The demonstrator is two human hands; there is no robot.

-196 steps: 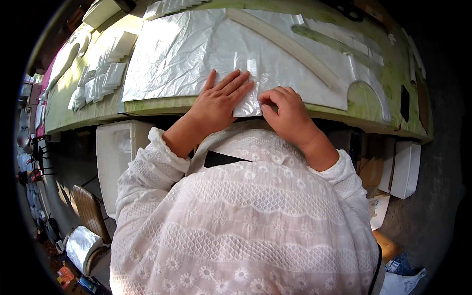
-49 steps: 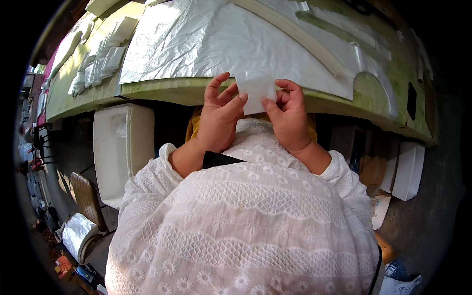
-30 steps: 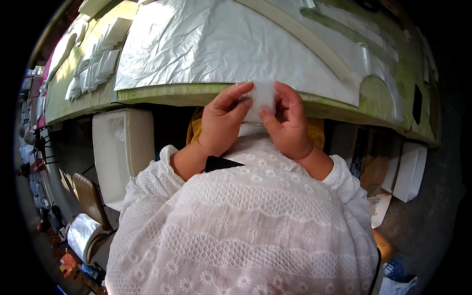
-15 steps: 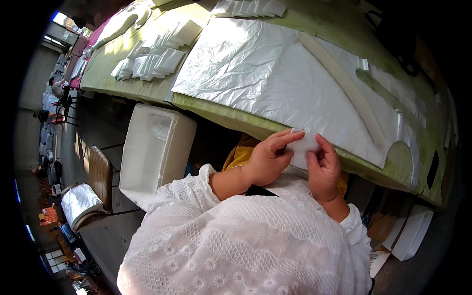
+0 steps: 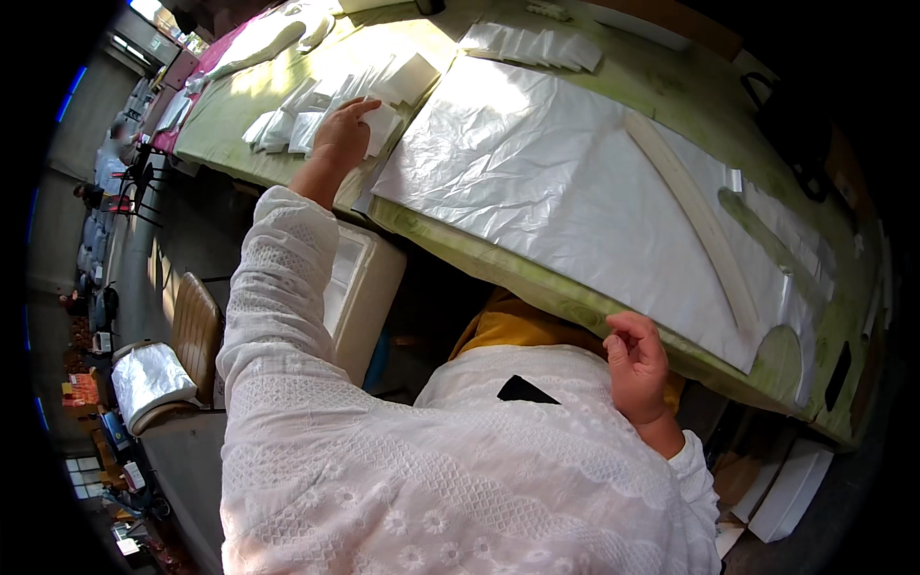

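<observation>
White packets point(image 5: 408, 79) partly blocked by left hand point(image 5: 342, 137), fingers' grip unclear; right hand point(image 5: 640, 372), fingers half-curled; strip point(image 5: 697, 214) on plastic sheet point(image 5: 565, 192).

No text, label, brand, number or sign can be read. On the folded white packets point(image 5: 412, 79) at the far left of the table and the crumpled plastic sheet point(image 5: 537, 158) to their right, no lettering can be made out. Well to the left, the orange package point(image 5: 82, 390) and blue box point(image 5: 116, 430) are too small and blurred for any print to be read.
</observation>
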